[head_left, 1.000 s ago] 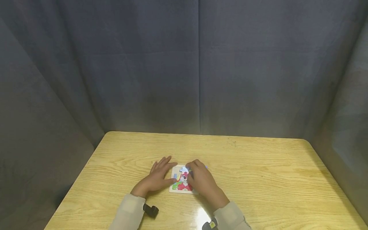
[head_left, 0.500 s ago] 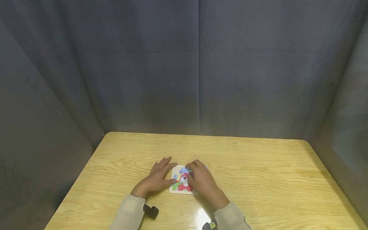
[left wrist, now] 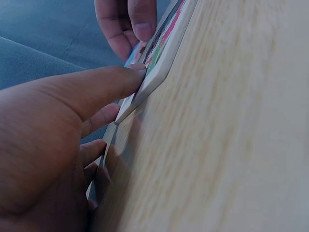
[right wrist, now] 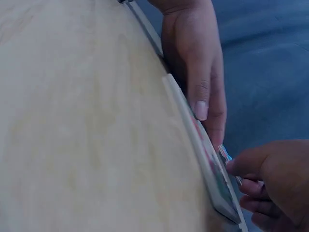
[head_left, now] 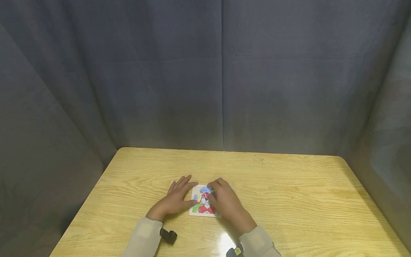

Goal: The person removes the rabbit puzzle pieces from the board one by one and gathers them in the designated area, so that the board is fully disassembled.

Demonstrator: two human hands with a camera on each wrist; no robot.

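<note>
A small jigsaw puzzle board [head_left: 202,214] with a pale frame and a red-and-white cartoon animal lies on the table. My left hand [head_left: 174,200] rests at its left side, fingers spread, with the thumb [left wrist: 111,84] pressing on the frame's edge in the left wrist view. My right hand [head_left: 226,201] is over the board's right part and pinches a blue puzzle piece [head_left: 205,190] between thumb and fingers near the top. Seen from the right wrist, that piece [right wrist: 223,152] stands tilted above the board. The right hand hides much of the board's right side.
A bit of blue [head_left: 231,186] shows just beyond the right hand's knuckles; what it is cannot be made out. The wooden table [head_left: 305,203] extends on both sides, with grey curtains [head_left: 170,78] behind it and at its sides.
The puzzle piece near the top has tilted slightly: it looked pale with glare a second ago and now shows blue. Both hands stay almost where they were.
</note>
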